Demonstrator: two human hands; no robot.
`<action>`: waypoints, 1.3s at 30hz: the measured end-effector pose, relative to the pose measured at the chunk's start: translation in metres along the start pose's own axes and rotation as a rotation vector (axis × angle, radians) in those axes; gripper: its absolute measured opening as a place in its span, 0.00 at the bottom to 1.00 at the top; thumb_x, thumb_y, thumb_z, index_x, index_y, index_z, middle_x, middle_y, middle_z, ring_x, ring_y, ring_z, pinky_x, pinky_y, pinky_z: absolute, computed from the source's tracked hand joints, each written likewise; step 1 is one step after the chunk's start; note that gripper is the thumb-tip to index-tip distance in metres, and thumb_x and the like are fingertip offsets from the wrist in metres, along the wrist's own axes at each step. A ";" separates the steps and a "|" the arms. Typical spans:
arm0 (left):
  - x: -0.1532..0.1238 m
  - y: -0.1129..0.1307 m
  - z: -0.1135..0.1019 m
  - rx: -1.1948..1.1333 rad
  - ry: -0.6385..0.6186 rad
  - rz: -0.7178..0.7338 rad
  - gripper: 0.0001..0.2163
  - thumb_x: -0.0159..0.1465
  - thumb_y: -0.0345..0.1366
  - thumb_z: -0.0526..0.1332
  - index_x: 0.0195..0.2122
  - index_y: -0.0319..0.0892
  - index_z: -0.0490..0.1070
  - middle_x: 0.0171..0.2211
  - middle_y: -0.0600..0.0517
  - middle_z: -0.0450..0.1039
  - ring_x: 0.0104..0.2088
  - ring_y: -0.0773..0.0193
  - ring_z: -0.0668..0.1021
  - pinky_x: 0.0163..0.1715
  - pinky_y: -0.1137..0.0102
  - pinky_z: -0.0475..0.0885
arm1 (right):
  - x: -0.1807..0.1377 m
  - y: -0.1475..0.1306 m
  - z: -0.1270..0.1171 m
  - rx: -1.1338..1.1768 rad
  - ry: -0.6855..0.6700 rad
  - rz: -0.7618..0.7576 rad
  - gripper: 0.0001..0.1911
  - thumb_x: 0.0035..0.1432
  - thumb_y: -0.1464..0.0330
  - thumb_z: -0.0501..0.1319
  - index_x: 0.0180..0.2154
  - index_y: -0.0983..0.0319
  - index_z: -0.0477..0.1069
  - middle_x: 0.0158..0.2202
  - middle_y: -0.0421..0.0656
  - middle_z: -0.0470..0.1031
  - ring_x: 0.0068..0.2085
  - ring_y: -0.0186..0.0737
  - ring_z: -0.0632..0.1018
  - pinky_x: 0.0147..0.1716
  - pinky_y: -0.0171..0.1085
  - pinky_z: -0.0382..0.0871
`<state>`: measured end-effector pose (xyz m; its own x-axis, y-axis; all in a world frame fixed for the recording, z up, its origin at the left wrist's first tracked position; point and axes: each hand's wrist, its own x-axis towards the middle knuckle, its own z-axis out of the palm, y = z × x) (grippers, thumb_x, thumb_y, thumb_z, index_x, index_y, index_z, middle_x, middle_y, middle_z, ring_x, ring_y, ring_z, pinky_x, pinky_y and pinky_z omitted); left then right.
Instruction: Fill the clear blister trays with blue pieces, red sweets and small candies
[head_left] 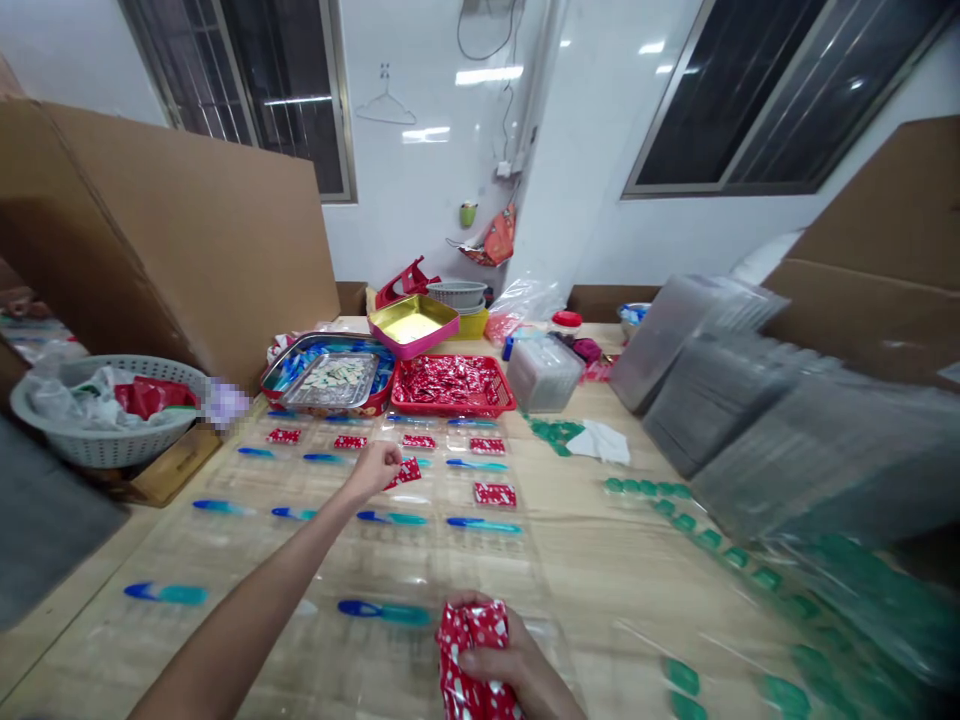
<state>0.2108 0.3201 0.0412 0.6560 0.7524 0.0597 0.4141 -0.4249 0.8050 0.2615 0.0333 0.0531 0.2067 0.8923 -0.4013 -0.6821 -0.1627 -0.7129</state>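
My left hand (pixel 373 470) reaches out over the middle of the table, its fingers pinching one small red packet with white spots (pixel 406 473). Close to me at the bottom, my right hand (pixel 525 660) is wrapped round a bundle of the same red packets (pixel 478 655). Clear plastic trays lie in rows under both hands. In them sit blue-and-turquoise plastic pieces (pixel 484 525), several to a row. Single red packets (pixel 495 494) rest in some of the farther trays.
Behind the rows stand a red basket of red packets (pixel 453 385), a metal tray of small pale pieces (pixel 334 380) and a pink-and-gold tin (pixel 414 322). At right are stacked clear trays (pixel 720 380) and green pieces (pixel 709 540). A grey basket (pixel 105 440) sits left, beside cardboard (pixel 210 230).
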 end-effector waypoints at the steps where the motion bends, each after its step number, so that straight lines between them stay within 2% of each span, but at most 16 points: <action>1: 0.004 -0.001 0.004 0.027 -0.010 0.014 0.06 0.44 0.22 0.59 0.20 0.39 0.71 0.17 0.57 0.67 0.23 0.67 0.70 0.26 0.74 0.62 | 0.000 -0.002 0.000 0.001 0.013 -0.002 0.24 0.30 0.76 0.70 0.36 0.62 0.73 0.28 0.43 0.80 0.28 0.40 0.78 0.30 0.36 0.69; 4: 0.003 0.003 0.018 0.090 -0.007 0.033 0.09 0.44 0.21 0.59 0.22 0.40 0.74 0.22 0.54 0.72 0.30 0.62 0.74 0.34 0.70 0.65 | 0.000 -0.008 0.001 0.009 0.046 -0.013 0.24 0.30 0.76 0.70 0.36 0.62 0.73 0.29 0.43 0.80 0.29 0.41 0.78 0.29 0.36 0.70; 7: -0.015 0.016 0.028 0.115 0.034 0.049 0.09 0.48 0.24 0.59 0.28 0.41 0.75 0.33 0.49 0.75 0.42 0.57 0.73 0.43 0.66 0.64 | 0.001 -0.013 0.000 0.015 0.061 -0.031 0.24 0.30 0.76 0.70 0.36 0.63 0.73 0.28 0.42 0.79 0.28 0.40 0.77 0.28 0.36 0.70; 9: -0.037 0.028 0.030 0.103 0.004 0.066 0.06 0.51 0.27 0.58 0.27 0.41 0.74 0.32 0.50 0.74 0.39 0.59 0.73 0.40 0.68 0.65 | 0.003 -0.015 -0.001 0.013 0.076 -0.049 0.24 0.30 0.76 0.71 0.36 0.63 0.72 0.27 0.42 0.79 0.28 0.40 0.77 0.28 0.36 0.70; 11: -0.065 0.041 0.030 0.034 -0.092 0.065 0.05 0.53 0.31 0.58 0.23 0.40 0.72 0.24 0.53 0.72 0.30 0.63 0.73 0.32 0.71 0.65 | 0.006 -0.015 -0.003 -0.002 0.102 -0.070 0.24 0.30 0.75 0.71 0.36 0.63 0.72 0.27 0.42 0.78 0.28 0.40 0.77 0.29 0.38 0.71; 14: -0.110 0.057 0.027 -0.203 -0.283 -0.016 0.08 0.52 0.37 0.59 0.21 0.39 0.70 0.19 0.55 0.68 0.24 0.67 0.69 0.25 0.73 0.61 | 0.009 -0.013 -0.004 -0.041 0.130 -0.094 0.25 0.30 0.73 0.72 0.36 0.63 0.72 0.28 0.42 0.78 0.28 0.41 0.77 0.31 0.40 0.71; 16: -0.133 0.063 0.025 -0.332 -0.351 -0.094 0.07 0.49 0.36 0.61 0.20 0.38 0.71 0.19 0.55 0.67 0.23 0.68 0.67 0.25 0.73 0.60 | 0.010 -0.009 -0.003 -0.069 0.128 -0.105 0.25 0.30 0.72 0.72 0.36 0.63 0.72 0.28 0.42 0.78 0.28 0.40 0.77 0.31 0.38 0.71; 21: -0.158 0.063 0.018 -0.559 -0.255 -0.284 0.02 0.42 0.29 0.59 0.18 0.38 0.69 0.17 0.57 0.65 0.23 0.70 0.65 0.25 0.74 0.58 | 0.016 0.006 0.005 -0.108 0.083 -0.096 0.26 0.28 0.71 0.73 0.36 0.62 0.72 0.28 0.41 0.78 0.28 0.40 0.76 0.30 0.37 0.70; 25: -0.155 0.046 0.000 -0.642 -0.147 -0.341 0.01 0.41 0.29 0.59 0.17 0.38 0.67 0.16 0.57 0.65 0.22 0.70 0.65 0.24 0.74 0.57 | 0.025 0.014 0.017 -0.129 0.036 -0.052 0.28 0.29 0.69 0.72 0.38 0.62 0.72 0.29 0.42 0.78 0.28 0.41 0.76 0.29 0.38 0.70; 29: -0.134 0.014 -0.043 -0.650 -0.044 -0.284 0.03 0.41 0.32 0.61 0.17 0.38 0.68 0.16 0.56 0.67 0.21 0.69 0.67 0.26 0.74 0.60 | 0.033 0.015 0.030 -0.136 0.024 -0.021 0.27 0.29 0.69 0.72 0.38 0.61 0.72 0.26 0.40 0.77 0.27 0.40 0.76 0.27 0.37 0.69; 31: -0.117 -0.006 -0.068 -0.534 0.072 -0.255 0.05 0.43 0.34 0.61 0.17 0.39 0.68 0.17 0.55 0.68 0.22 0.68 0.69 0.26 0.73 0.62 | 0.035 0.014 0.034 -0.138 0.028 -0.009 0.27 0.29 0.69 0.72 0.37 0.61 0.72 0.26 0.40 0.76 0.27 0.40 0.76 0.28 0.37 0.69; 34: -0.087 -0.036 -0.098 -0.243 0.265 -0.269 0.05 0.46 0.33 0.59 0.16 0.40 0.66 0.16 0.56 0.67 0.22 0.67 0.70 0.26 0.73 0.64 | 0.038 0.013 0.038 -0.132 0.032 0.008 0.26 0.30 0.69 0.73 0.37 0.60 0.72 0.25 0.40 0.76 0.27 0.42 0.77 0.29 0.39 0.70; 36: -0.069 -0.053 -0.107 -0.142 0.315 -0.302 0.05 0.47 0.31 0.57 0.16 0.40 0.65 0.15 0.56 0.66 0.23 0.65 0.71 0.26 0.72 0.64 | 0.040 0.013 0.038 -0.131 0.039 0.016 0.26 0.30 0.69 0.72 0.37 0.60 0.72 0.25 0.41 0.76 0.27 0.43 0.77 0.29 0.40 0.70; 39: -0.054 -0.070 -0.104 -0.008 0.331 -0.355 0.05 0.45 0.28 0.58 0.15 0.41 0.66 0.16 0.54 0.66 0.26 0.61 0.73 0.29 0.70 0.65 | 0.040 0.010 0.039 -0.124 0.053 0.019 0.25 0.31 0.70 0.72 0.37 0.60 0.72 0.26 0.41 0.77 0.27 0.42 0.77 0.29 0.41 0.71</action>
<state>0.0811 0.3617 0.0435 0.2388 0.9704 -0.0362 0.5703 -0.1100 0.8141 0.2360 0.0839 0.0523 0.2338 0.8654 -0.4432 -0.5949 -0.2332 -0.7692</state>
